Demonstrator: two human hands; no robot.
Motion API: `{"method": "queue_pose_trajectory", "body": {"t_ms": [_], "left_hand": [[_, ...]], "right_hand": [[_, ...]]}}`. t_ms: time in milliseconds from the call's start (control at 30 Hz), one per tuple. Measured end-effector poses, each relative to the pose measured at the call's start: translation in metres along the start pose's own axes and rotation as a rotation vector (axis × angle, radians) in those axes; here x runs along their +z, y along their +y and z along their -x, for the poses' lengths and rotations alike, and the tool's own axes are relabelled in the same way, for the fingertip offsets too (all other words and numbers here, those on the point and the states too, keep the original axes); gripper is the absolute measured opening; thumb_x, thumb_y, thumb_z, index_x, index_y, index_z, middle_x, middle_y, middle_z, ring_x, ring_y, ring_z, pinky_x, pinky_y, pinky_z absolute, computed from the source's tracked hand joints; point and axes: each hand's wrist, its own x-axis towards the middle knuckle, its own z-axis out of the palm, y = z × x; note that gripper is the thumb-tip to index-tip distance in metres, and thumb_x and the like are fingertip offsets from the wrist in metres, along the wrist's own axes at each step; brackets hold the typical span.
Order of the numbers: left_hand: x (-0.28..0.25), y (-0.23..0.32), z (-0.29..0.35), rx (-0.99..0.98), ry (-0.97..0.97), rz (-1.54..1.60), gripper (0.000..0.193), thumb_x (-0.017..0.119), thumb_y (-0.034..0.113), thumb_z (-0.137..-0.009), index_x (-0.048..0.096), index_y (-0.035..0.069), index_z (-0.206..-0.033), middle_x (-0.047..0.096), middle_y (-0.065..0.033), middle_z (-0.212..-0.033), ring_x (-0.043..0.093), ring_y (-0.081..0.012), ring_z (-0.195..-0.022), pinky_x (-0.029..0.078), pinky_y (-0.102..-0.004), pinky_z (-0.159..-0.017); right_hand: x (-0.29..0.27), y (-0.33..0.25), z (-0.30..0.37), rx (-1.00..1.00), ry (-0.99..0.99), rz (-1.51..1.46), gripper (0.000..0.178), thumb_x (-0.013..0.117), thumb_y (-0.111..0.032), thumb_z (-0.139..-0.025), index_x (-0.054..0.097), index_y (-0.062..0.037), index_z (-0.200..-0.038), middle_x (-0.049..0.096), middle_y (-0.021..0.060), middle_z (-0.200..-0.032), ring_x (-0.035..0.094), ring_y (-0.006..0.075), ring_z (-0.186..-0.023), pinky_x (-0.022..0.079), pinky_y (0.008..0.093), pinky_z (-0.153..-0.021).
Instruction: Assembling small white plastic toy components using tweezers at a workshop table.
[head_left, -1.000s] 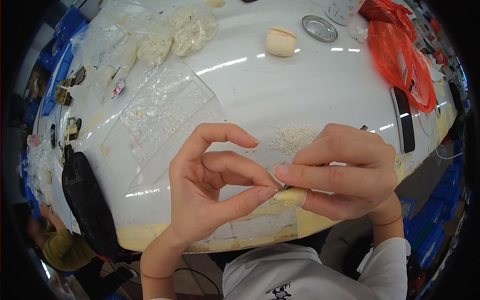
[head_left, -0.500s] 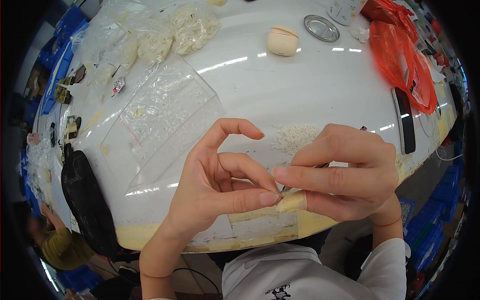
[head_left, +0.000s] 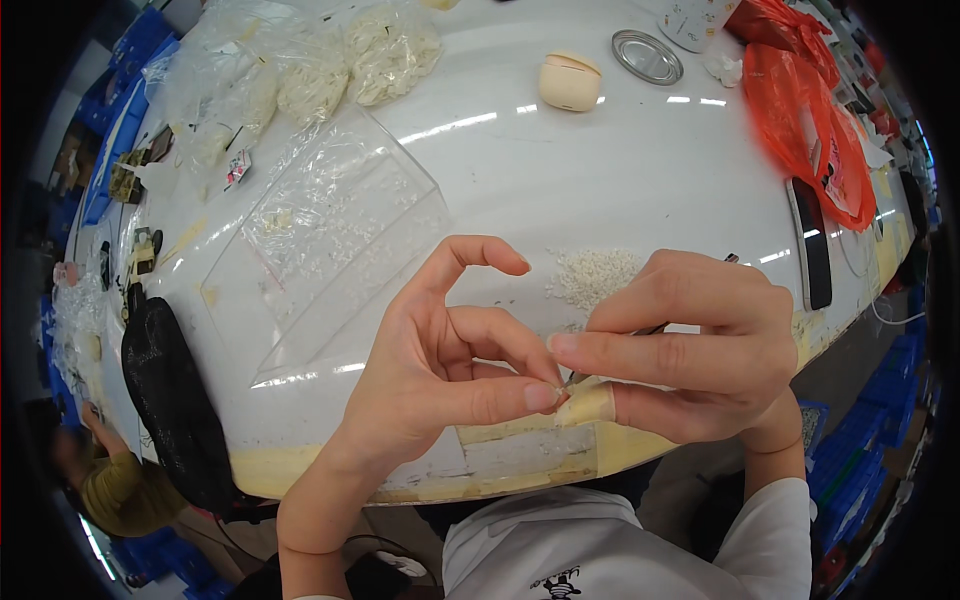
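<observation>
My left hand [head_left: 440, 370] pinches a tiny pale piece [head_left: 561, 389] between thumb and forefinger, its other fingers curled or raised. My right hand [head_left: 690, 345] grips a slim dark metal tool [head_left: 654, 328] whose narrow tip meets the fingertips of my left hand. Whether the tool is tweezers or a small blade cannot be made out, since my fingers cover most of it. Yellowish tape [head_left: 588, 404] wraps the tip of my right thumb. Just beyond both hands lies a heap of small white pieces [head_left: 590, 277] on the white table [head_left: 540, 190].
Left of my hands is a clear plastic tray [head_left: 300, 335] with scattered white bits. Behind it sit bags of pale pieces [head_left: 392, 55]. A black pouch [head_left: 175, 400], a cream case [head_left: 570, 83], a metal lid [head_left: 648, 57], a red bag [head_left: 800, 120] and a phone [head_left: 810, 245] lie around.
Both hands keep nearly the same pose, fingertips together. The view has shifted very slightly; the tool in my right hand looks tilted a little differently.
</observation>
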Motion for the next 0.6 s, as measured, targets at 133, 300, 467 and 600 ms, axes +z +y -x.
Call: {"method": "queue_pose_trajectory", "body": {"t_ms": [133,300,467,600], "left_hand": [[-0.0016,-0.0009,-0.0005,0.0,0.0,0.004,0.064,0.071,-0.011,-0.067,0.035,0.003,-0.119,0.068,-0.0122,-0.075,0.065,-0.0149,-0.066,0.051,-0.0168,-0.06],[-0.0033,-0.0019,-0.0009,-0.014,0.003,0.004,0.064,0.071,-0.011,-0.067,0.035,0.003,-0.117,0.068,-0.0119,-0.075,0.065,-0.0146,-0.066,0.05,-0.0166,-0.06],[-0.0035,-0.0019,-0.0014,-0.035,0.009,-0.005,0.063,0.071,-0.01,-0.067,0.034,0.004,-0.116,0.068,-0.0116,-0.075,0.065,-0.0142,-0.065,0.05,-0.0163,-0.06],[-0.0037,-0.0021,-0.0018,-0.043,0.006,0.013,0.062,0.072,-0.009,-0.067,0.034,0.004,-0.115,0.068,-0.0115,-0.075,0.064,-0.014,-0.064,0.049,-0.0161,-0.06]], "right_hand": [[0.0008,0.0007,-0.0002,0.009,-0.007,0.003,0.024,0.071,-0.014,-0.064,0.075,-0.0083,-0.086,0.063,0.0027,-0.07,0.049,0.0102,-0.056,0.041,0.0211,-0.05],[0.0018,0.0012,-0.0004,0.007,-0.017,0.017,0.023,0.071,-0.015,-0.064,0.075,-0.0084,-0.086,0.063,0.0026,-0.07,0.049,0.0102,-0.056,0.04,0.0209,-0.049],[0.0016,0.0016,0.0004,0.009,-0.025,0.025,0.023,0.072,-0.016,-0.064,0.075,-0.0085,-0.086,0.062,0.0024,-0.069,0.048,0.0101,-0.055,0.04,0.0205,-0.048],[0.0007,0.0023,0.0016,-0.003,-0.039,0.037,0.023,0.073,-0.017,-0.064,0.076,-0.0085,-0.086,0.062,0.0023,-0.069,0.048,0.01,-0.054,0.039,0.0204,-0.047]]}}
